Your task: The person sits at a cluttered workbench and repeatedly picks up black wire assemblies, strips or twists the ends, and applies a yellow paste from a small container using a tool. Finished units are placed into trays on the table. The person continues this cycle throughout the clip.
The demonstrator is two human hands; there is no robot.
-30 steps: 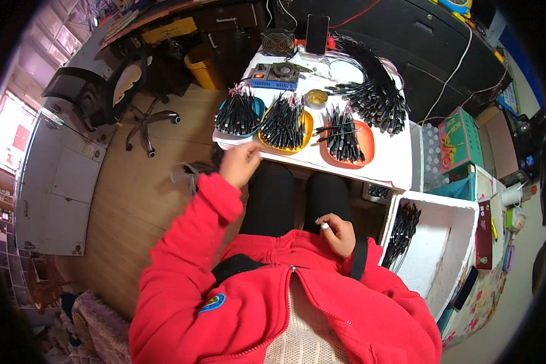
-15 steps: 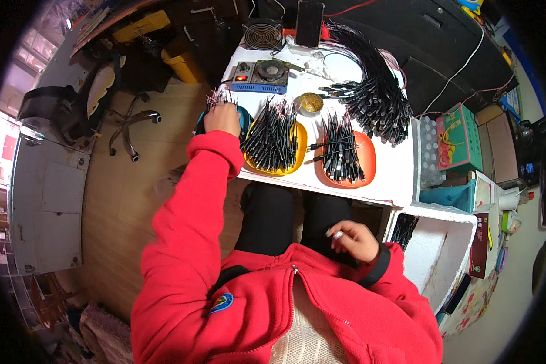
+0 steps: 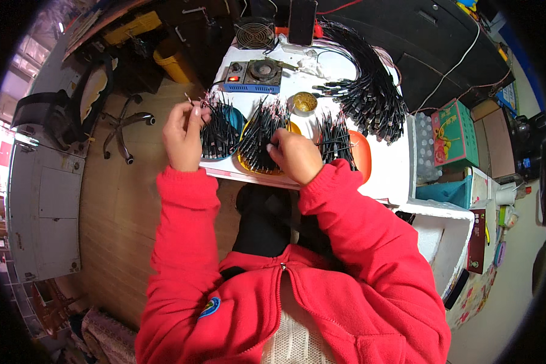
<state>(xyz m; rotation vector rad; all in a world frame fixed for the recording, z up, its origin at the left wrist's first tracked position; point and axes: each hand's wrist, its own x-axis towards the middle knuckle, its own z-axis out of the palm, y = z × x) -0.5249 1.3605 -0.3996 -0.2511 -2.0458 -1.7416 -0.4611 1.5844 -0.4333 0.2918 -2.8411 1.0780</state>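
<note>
At the left end of the white table, my left hand point(image 3: 185, 136) is raised beside the blue tray point(image 3: 235, 118). Its fingers pinch a thin cable point(image 3: 190, 99) whose bare pinkish wire ends stick up past the fingertips; most of it is hidden. Short black cables point(image 3: 217, 136) fill that blue tray. My right hand point(image 3: 298, 156) is closed over the right side of the yellow tray point(image 3: 252, 168), its fingertips at the bundle of black cables point(image 3: 262, 142) there. Whether it grips one of them is hidden. Just right of it, more black cables point(image 3: 335, 142) lie in an orange tray point(image 3: 361, 159).
Behind the trays stand a blue heating device point(image 3: 252, 77) with a round top and a small round tin point(image 3: 304, 103). A large bundle of black cables point(image 3: 370, 100) covers the back right. Farther back are a fan point(image 3: 255, 35) and a phone point(image 3: 301, 23). A white foam box point(image 3: 452, 233) sits at right.
My left hand has come out of the blue tray, moving left and nearer with a cable. My right hand has risen from my lap to the yellow tray.
</note>
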